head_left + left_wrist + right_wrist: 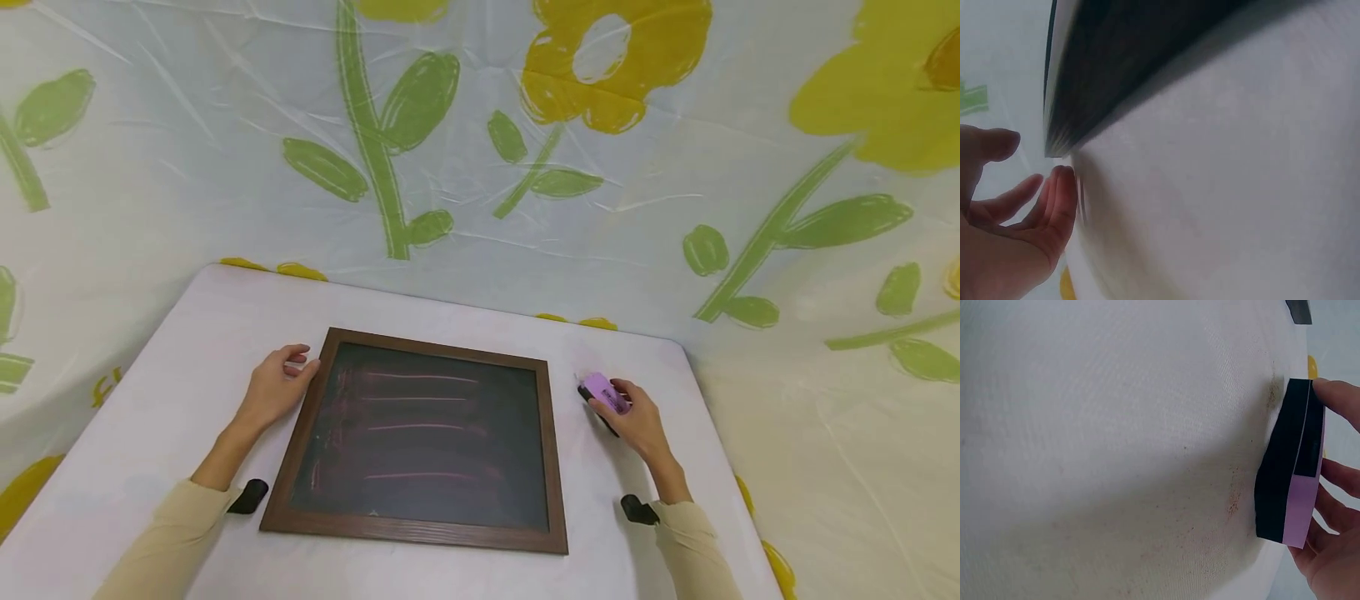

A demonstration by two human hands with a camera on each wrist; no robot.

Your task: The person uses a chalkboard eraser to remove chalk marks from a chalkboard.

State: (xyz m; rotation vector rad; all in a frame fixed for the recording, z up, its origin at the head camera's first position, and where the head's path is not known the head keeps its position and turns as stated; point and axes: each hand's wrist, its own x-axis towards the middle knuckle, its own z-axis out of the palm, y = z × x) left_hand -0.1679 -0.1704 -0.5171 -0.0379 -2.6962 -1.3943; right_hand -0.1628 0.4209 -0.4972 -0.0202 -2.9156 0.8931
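Observation:
A chalkboard (442, 454) in a brown wooden frame lies on the white table. Several pink chalk lines cross its dark surface, with smudges along the left side. At the board's upper left edge is my left hand (276, 385), its thumb close beside the frame and its fingers loosely bent, holding nothing. To the right of the board my right hand (637, 421) grips a purple and black chalkboard eraser (1300, 487) between thumb and fingers. The eraser's dark felt side is turned toward the tabletop in the right wrist view.
Reddish chalk dust (1234, 497) speckles the white tabletop (450, 575) by the eraser. A white cloth (465, 192) printed with yellow flowers and green leaves hangs behind the table and along its sides. Black straps (639, 509) sit at both wrists.

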